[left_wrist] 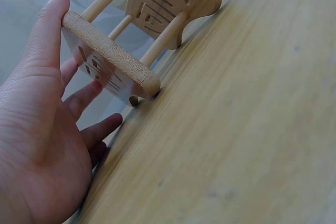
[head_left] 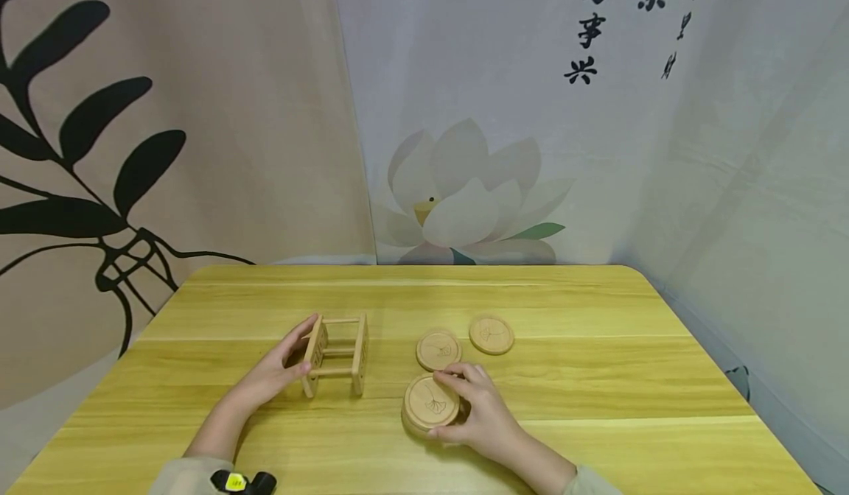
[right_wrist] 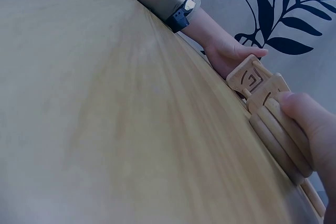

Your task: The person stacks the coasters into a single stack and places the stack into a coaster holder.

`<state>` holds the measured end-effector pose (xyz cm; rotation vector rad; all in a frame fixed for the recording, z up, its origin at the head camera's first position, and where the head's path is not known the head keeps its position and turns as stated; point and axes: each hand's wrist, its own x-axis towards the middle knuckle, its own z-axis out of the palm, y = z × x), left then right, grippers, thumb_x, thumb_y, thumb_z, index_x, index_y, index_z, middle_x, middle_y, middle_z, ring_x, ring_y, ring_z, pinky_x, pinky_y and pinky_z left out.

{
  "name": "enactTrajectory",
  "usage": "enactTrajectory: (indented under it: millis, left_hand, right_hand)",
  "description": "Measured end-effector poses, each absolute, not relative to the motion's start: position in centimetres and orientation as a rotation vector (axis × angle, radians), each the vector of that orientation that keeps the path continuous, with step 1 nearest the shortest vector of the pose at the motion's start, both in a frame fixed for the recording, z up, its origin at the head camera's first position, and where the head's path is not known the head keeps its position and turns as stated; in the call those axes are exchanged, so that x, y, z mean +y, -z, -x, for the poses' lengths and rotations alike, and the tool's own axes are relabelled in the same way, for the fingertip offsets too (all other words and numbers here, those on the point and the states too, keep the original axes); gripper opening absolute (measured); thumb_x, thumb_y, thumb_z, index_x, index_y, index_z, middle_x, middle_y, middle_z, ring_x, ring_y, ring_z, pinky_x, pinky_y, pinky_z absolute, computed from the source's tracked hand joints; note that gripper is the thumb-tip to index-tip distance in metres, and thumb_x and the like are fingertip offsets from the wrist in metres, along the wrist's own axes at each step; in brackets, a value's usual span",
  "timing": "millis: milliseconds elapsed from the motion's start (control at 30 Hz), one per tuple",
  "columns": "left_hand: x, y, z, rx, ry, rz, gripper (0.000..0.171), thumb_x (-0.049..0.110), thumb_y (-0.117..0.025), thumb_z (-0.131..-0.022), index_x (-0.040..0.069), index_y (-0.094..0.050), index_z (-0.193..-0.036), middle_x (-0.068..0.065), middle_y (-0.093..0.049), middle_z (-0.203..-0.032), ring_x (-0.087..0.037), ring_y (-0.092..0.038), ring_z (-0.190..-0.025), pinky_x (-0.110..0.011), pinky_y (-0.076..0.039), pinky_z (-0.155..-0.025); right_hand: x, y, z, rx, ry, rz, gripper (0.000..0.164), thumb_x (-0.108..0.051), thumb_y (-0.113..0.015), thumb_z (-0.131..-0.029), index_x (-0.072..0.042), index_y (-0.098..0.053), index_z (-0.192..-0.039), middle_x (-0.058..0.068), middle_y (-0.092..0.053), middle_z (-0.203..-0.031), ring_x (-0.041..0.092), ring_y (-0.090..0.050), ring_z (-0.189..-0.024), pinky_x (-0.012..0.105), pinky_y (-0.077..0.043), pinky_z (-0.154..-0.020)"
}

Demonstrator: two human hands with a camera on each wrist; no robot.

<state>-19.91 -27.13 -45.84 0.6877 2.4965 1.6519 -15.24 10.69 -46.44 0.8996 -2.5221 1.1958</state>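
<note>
My left hand (head_left: 270, 374) holds the near side panel of a small wooden coaster rack (head_left: 360, 355), which stands on the table. In the left wrist view the thumb lies at the corner of the cut-out panel (left_wrist: 110, 51) and the other fingers are along its outer face. To the right, my right hand (head_left: 489, 418) grips a stack of round wooden coasters (head_left: 431, 402) between thumb and fingers. A leaf design shows on the top one. The right wrist view shows several thick discs (right_wrist: 278, 142) in the stack; whether it touches the table is hard to tell.
Two more round coasters lie flat behind the stack, one just beyond it (head_left: 438, 349) and one farther right (head_left: 491, 334). The wooden table (head_left: 597, 348) has rounded far corners. Behind it hangs a printed cloth backdrop (head_left: 265, 112).
</note>
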Motion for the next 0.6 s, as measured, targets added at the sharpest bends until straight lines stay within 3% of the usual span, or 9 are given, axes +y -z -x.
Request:
enactTrajectory:
  millis: [600]
  left_hand:
    - [-27.28,46.13,19.95,2.498,-1.645,-0.675,0.074,0.013,-0.059,-0.097,0.024,-0.014,-0.155,-0.028,-0.020,-0.151,-0.051,-0.026,-0.131,-0.066,-0.035,-0.092]
  right_hand:
    - [10.65,46.29,15.18,-2.572,-1.217,-0.900,0.085,-0.046,-0.085,-0.058,-0.008,-0.060,-0.129,-0.009,-0.049,-0.125,0.014,-0.043,-0.113,0.040,-0.043,-0.092]
